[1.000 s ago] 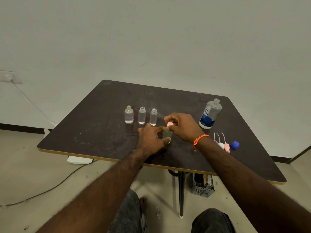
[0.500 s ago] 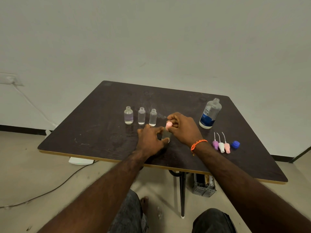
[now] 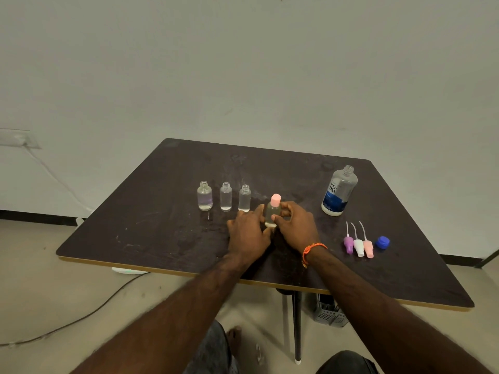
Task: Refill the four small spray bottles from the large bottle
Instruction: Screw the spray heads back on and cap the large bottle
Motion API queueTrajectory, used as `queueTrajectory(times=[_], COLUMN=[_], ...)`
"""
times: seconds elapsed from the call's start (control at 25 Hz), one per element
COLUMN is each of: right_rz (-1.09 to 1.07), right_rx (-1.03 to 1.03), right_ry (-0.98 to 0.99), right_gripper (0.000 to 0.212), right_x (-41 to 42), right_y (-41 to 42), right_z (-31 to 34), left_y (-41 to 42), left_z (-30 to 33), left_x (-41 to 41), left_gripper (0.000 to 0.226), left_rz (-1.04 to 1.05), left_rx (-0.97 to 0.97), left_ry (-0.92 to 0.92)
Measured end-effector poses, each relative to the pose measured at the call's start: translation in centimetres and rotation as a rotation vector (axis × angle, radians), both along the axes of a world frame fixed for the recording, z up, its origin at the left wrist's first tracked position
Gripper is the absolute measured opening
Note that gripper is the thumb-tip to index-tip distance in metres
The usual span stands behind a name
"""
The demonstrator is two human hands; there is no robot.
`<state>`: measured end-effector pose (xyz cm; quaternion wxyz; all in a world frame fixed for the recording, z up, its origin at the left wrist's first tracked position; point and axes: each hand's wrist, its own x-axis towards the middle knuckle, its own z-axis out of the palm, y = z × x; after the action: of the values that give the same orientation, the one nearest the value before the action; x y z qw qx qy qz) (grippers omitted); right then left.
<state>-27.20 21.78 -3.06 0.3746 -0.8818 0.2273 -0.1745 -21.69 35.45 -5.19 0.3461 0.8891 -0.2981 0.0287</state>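
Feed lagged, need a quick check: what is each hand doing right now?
Left hand: closed around the lower part of the pink-capped small bottle.
Right hand: fingers closed on the same bottle's side.

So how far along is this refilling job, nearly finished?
Nearly. All four small bottles seem to hold liquid. One already wears a pink spray cap; the left hand and right hand grip it on the table. Three bottles stand open, their spray caps lying aside. The large bottle is uncapped, its blue cap nearby.
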Motion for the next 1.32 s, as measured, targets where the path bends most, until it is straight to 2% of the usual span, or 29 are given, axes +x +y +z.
queueTrajectory(times=[0.16, 0.28, 0.44, 0.52, 0.68, 0.72, 0.8, 0.92, 1.08, 1.16, 1.32], right_rz=[-0.042, -0.055, -0.03, -0.032, -0.059, -0.066, -0.079, -0.084, -0.051, -0.041, -0.045], right_rx=[0.008, 0.011, 0.0, 0.001, -0.052, -0.076, -0.121, -0.189, -0.28, -0.294, -0.322], right_ry=[-0.004, -0.009, 0.0, -0.011, 0.013, 0.019, 0.027, 0.015, 0.026, 0.049, 0.071], right_gripper=[0.04, 0.042, 0.045, 0.047, 0.055, 0.053, 0.049, 0.044, 0.04, 0.04, 0.039], right_x=[2.8, 4.4, 5.2, 4.9, 2.8, 2.2, 1.2, -0.1, -1.0, -1.2, -1.8], right_y=[-1.2, -1.7, -1.9, -2.1, -2.3, -2.3, -2.2, -2.0, -1.9, -2.1, -2.3], right_z=[-0.3, 0.0, -0.1, -0.2, -0.1, -0.1, -0.2, -0.3, -0.5, -0.5, -0.6], left_y=[-1.1, -1.7, -1.7, -1.1, 1.3, 1.8, 2.6, 3.0, 2.5, 2.0, 1.5], left_z=[0.1, -0.1, -0.1, 0.3, 1.4, 1.8, 3.0, 5.2, 6.7, 7.0, 7.1], left_x=[0.3, 1.2, 1.8, 1.5, 1.4, 2.0, 4.0, 7.5, 9.9, 10.0, 9.6], left_gripper=[0.077, 0.087, 0.085, 0.077, 0.025, 0.018, 0.028, 0.051, 0.06, 0.058, 0.042], left_rz=[-0.049, -0.102, -0.126, -0.115, -0.017, 0.028, 0.113, 0.129, 0.015, -0.007, -0.012], left_rx=[0.053, 0.107, 0.122, 0.12, -0.038, -0.078, -0.05, 0.24, 0.561, 0.601, 0.514], left_ry=[0.085, 0.149, 0.157, 0.097, -0.274, -0.353, -0.417, -0.388, -0.285, -0.23, -0.177])
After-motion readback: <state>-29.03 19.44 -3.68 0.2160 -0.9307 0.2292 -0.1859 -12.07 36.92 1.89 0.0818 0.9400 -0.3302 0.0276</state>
